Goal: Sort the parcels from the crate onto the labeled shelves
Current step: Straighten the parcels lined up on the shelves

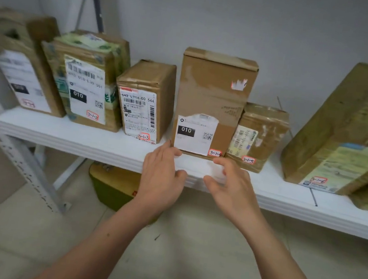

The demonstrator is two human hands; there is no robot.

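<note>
A white shelf runs across the middle of the frame, and six cardboard parcels stand on it in a row. The tall parcel in the centre stands upright near the front edge of the shelf. Its white label shows "010", and a small red-framed tag at its lower corner reads 3-1-4.

The left hand and the right hand are both just in front of this parcel, one at each lower corner. The grip of both hands is released: the fingers are loosely bent and spread, and they hold nothing. I cannot tell if the fingertips touch the cardboard.

Just beside the tall parcel, left of centre, stands the shorter parcel tagged 3-1-3. Next to it is the green-taped parcel tagged 3-1-2, and at the left edge a blurred parcel. On the other side of the tall parcel, close against it, is the low parcel tagged 3-1-5, wrapped in shiny tape. At the right edge a big parcel lies tilted.

Under the shelf, below centre, a yellow and green container is partly hidden behind the left wrist. A grey metal post crosses the lower left, above the tiled floor.
</note>
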